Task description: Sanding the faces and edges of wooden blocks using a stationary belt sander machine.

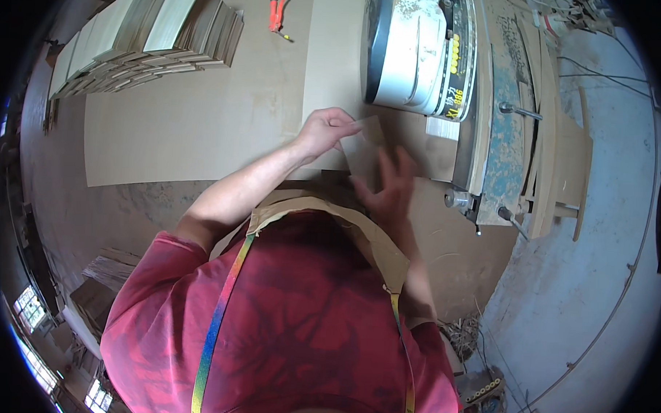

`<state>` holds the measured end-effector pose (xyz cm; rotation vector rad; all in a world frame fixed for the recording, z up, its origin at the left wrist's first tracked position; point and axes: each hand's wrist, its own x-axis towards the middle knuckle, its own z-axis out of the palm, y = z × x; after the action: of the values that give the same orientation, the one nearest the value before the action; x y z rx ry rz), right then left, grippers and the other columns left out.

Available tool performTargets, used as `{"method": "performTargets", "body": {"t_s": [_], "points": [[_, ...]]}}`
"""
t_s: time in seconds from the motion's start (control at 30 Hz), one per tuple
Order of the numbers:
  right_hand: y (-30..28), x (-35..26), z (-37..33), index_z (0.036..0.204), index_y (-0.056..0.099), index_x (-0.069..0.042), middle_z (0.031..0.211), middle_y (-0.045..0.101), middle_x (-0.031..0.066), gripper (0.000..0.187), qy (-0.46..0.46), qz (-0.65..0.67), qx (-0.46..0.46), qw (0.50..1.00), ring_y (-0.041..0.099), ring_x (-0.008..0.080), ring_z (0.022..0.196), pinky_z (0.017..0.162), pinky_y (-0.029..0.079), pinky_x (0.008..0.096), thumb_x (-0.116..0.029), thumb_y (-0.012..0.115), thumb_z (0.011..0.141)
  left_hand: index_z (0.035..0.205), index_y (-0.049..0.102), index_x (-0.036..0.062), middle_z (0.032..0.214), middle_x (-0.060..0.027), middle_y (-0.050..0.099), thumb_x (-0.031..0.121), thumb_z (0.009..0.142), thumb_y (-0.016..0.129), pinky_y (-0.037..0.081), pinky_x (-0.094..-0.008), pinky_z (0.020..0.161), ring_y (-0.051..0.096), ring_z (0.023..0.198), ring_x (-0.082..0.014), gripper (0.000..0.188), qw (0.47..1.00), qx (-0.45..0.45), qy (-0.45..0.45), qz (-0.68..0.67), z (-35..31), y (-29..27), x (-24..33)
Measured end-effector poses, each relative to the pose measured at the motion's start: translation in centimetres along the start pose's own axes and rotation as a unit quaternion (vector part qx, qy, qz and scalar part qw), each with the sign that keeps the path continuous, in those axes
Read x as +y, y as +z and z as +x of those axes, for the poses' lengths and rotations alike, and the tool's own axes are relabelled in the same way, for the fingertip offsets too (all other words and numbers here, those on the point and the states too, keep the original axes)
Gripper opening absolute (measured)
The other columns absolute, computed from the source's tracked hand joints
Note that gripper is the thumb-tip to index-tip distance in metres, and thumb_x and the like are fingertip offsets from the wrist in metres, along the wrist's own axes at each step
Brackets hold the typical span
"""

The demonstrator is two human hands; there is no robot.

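A thin, pale brown rectangular piece of board (362, 148) is held up in front of my chest, over the near edge of the table. My left hand (326, 133) pinches its upper left edge between thumb and fingers. On the board's right side is my right hand (391, 185), smeared by motion. Its thumb and fingers look apart, close to the board's edge; whether they grip it I cannot make out.
A white drum-shaped container (412, 56) with a dark label stands just beyond my hands. Stacked thin wooden boards (154, 33) sit far left, near a red-handled tool (277, 14). A worn blue-green machine bed (506, 125) with metal levers borders the right side.
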<state>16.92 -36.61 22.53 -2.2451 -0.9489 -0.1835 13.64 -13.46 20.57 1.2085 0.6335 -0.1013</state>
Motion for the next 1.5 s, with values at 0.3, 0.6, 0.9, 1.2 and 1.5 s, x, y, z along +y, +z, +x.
{"method": "performTargets", "body": {"t_s": [0.3, 0.6, 0.9, 1.2, 1.5], "points": [[-0.1, 7.8, -2.9, 0.137, 0.068, 0.000, 0.141, 0.062, 0.0250, 0.051, 0.100, -0.173, 0.070, 0.977, 0.056, 0.0465, 0.130, 0.106, 0.051, 0.0531, -0.023, 0.081, 0.094, 0.118, 0.075, 0.0001, 0.096, -0.0082, 0.077, 0.021, 0.106, 0.079, 0.063, -0.0263, 0.073, 0.078, 0.083, -0.0176, 0.025, 0.990, -0.105, -0.079, -0.055, 0.4, 3.9, 0.2], [2.7, 10.3, 3.6, 0.133, 0.070, -0.001, 0.132, 0.065, 0.0229, 0.041, 0.104, -0.204, 0.077, 0.970, 0.060, 0.0435, 0.116, 0.103, 0.050, 0.0544, -0.018, 0.076, 0.097, 0.118, 0.074, -0.0027, 0.102, -0.0120, 0.078, 0.016, 0.106, 0.077, 0.068, -0.0301, 0.081, 0.081, 0.089, -0.0212, 0.023, 0.991, 0.010, -0.074, -0.110, -5.3, -2.2, -0.4], [-4.6, -0.2, 5.6, 0.126, 0.071, 0.003, 0.125, 0.069, 0.0199, 0.034, -0.094, 0.202, -0.040, 0.974, 0.066, 0.0343, 0.107, 0.096, 0.055, 0.0416, 0.006, 0.060, 0.094, 0.125, 0.071, -0.0031, 0.106, -0.0134, 0.077, 0.011, 0.110, 0.069, 0.069, -0.0344, 0.092, 0.081, 0.103, -0.0252, 0.021, 0.908, 0.299, 0.057, -0.289, -11.1, -9.2, -4.2], [19.6, -5.3, 27.3, 0.131, 0.071, 0.006, 0.119, 0.076, 0.0145, 0.046, 0.291, 0.618, -0.137, 0.717, 0.071, 0.0250, 0.108, 0.092, 0.057, 0.0328, -0.028, 0.042, 0.119, 0.135, 0.067, 0.0003, 0.123, -0.0142, 0.073, 0.014, 0.111, 0.060, 0.061, -0.0344, 0.091, 0.073, 0.103, -0.0217, 0.028, 0.799, 0.340, 0.128, -0.479, -1.9, -15.5, -7.9], [34.1, 5.2, 50.0, 0.149, 0.064, -0.001, 0.139, 0.071, 0.0215, 0.057, 0.543, 0.407, -0.439, 0.589, 0.073, 0.0316, 0.122, 0.106, 0.062, 0.0440, -0.045, 0.055, 0.115, 0.127, 0.068, 0.0091, 0.123, -0.0070, 0.069, 0.018, 0.108, 0.057, 0.046, -0.0308, 0.094, 0.061, 0.104, -0.0169, 0.024, 0.810, 0.195, 0.192, -0.518, 5.5, -13.4, -8.1]]}}
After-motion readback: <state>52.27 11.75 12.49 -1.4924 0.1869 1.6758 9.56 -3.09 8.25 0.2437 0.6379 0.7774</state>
